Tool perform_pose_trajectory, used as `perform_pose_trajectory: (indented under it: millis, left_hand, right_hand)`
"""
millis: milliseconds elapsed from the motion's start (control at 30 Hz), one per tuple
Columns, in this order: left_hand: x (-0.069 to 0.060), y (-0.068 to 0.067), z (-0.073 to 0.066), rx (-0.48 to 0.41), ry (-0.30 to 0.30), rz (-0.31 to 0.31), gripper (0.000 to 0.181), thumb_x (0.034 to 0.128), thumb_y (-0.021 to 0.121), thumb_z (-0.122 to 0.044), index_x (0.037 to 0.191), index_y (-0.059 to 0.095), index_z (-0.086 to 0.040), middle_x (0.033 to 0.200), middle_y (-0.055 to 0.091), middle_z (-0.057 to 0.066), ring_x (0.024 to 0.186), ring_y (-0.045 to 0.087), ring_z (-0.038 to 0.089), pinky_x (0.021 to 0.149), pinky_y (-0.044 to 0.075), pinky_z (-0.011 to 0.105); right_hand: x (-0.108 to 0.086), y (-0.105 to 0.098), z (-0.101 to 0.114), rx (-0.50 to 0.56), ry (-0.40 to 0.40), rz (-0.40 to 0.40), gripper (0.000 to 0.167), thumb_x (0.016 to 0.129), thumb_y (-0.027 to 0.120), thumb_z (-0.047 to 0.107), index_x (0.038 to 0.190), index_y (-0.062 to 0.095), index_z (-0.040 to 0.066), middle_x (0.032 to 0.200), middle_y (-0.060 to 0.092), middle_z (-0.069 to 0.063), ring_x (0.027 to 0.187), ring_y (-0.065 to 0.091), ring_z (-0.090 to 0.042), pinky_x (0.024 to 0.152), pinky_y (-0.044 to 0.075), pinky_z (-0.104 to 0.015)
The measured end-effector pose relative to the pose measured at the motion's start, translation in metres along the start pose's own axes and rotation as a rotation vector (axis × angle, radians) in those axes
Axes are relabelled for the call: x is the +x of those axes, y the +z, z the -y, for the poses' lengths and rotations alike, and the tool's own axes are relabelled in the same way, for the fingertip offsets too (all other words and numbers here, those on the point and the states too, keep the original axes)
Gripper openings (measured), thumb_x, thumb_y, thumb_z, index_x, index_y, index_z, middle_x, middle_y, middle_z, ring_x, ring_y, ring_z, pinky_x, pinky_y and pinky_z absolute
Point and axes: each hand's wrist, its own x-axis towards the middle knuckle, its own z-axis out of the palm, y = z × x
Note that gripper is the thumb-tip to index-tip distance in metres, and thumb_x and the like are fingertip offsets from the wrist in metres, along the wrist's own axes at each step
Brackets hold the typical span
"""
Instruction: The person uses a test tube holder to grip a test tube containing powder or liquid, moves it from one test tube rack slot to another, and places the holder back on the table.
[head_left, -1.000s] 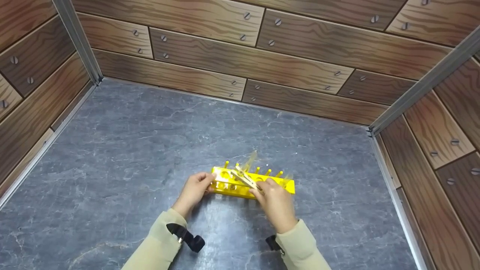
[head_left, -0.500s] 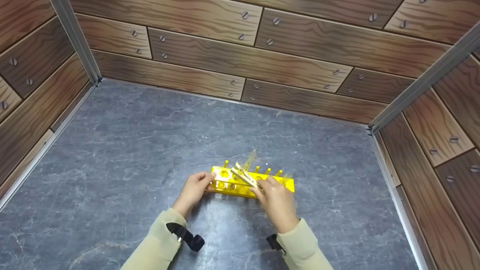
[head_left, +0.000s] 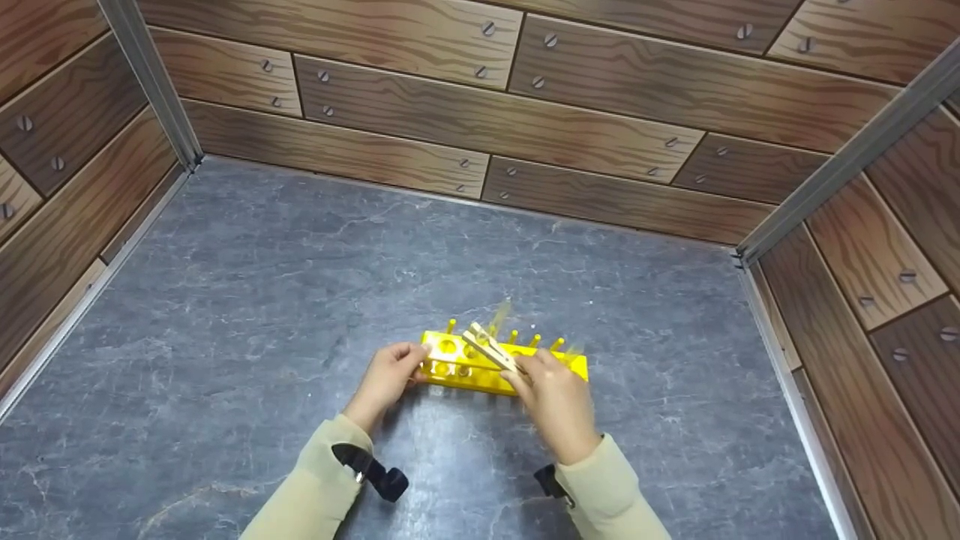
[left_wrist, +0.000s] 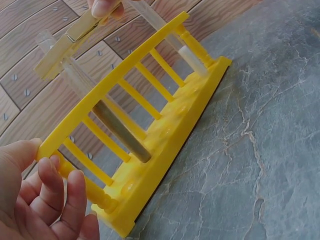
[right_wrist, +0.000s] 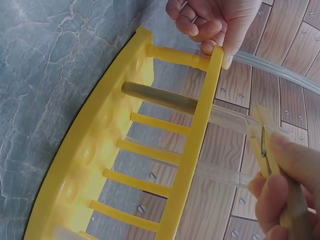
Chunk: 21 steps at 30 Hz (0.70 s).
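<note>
Little has shifted: your left hand (head_left: 390,376) still pinches the rack (left_wrist: 167,145), your right hand (head_left: 556,401) the clamp (left_wrist: 82,25) above it (clear tube (right_wrist: 225,172) near brown tube (left_wrist: 120,131) there).

Two hands (head_left: 388,375) (head_left: 556,401), one rack (left_wrist: 169,145), one wooden clamp (head_left: 489,346) — three test tubes (right_wrist: 160,97) (right_wrist: 220,173) (left_wrist: 192,59).

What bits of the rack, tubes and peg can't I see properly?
Head view: the right hand covers one end of the wooden peg.
Left wrist view: top edge cuts off the mouth of the white-bottomed tube.
Right wrist view: bottom edge cuts off one end of the yellow rack.
</note>
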Motion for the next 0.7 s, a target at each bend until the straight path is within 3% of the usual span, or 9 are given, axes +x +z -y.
perform_pose_trajectory:
  millis: [700]
  left_hand:
    - [-0.0007,-0.0006,0.0002,0.02,0.017,0.01,0.028,0.0924,0.058,-0.025,0.079,0.059,0.0,0.062,0.049,0.003,0.063,0.053,0.02,0.061,0.041,0.031]
  right_hand:
    - [0.0015,-0.0092,0.0023,-0.006,-0.036,-0.066,0.023,0.077,0.075,0.025,0.087,0.071,0.005,0.069,0.052,0.001,0.051,0.042,-0.008,0.045,0.04,-0.023]
